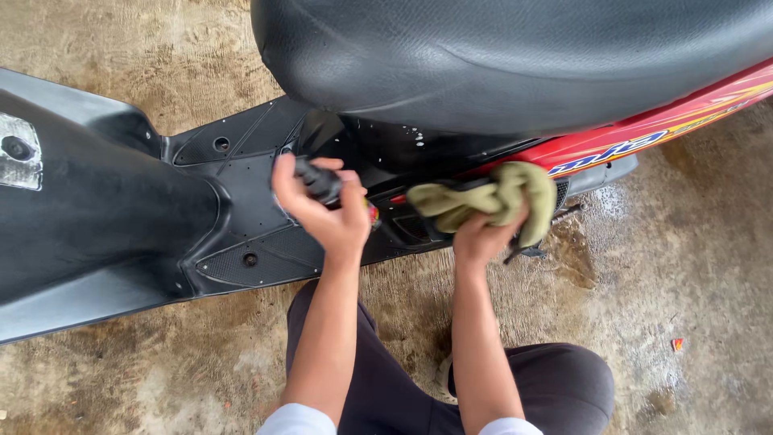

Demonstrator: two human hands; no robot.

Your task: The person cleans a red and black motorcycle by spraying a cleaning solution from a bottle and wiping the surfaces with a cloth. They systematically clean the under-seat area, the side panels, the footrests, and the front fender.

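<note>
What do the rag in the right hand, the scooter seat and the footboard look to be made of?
Rag: soft woven or microfibre cloth, olive-green, matte; it bunches into loose folds in the right hand.
Seat: probably vinyl or faux leather, black, with a fine grain and a dull sheen.
Footboard: moulded hard plastic, matte black, with ribbed patches and screw holes.

head-worn view, looking steeply down, close over scooter footboard (241, 201), seat (515, 56) and concrete floor (684, 266)
</note>
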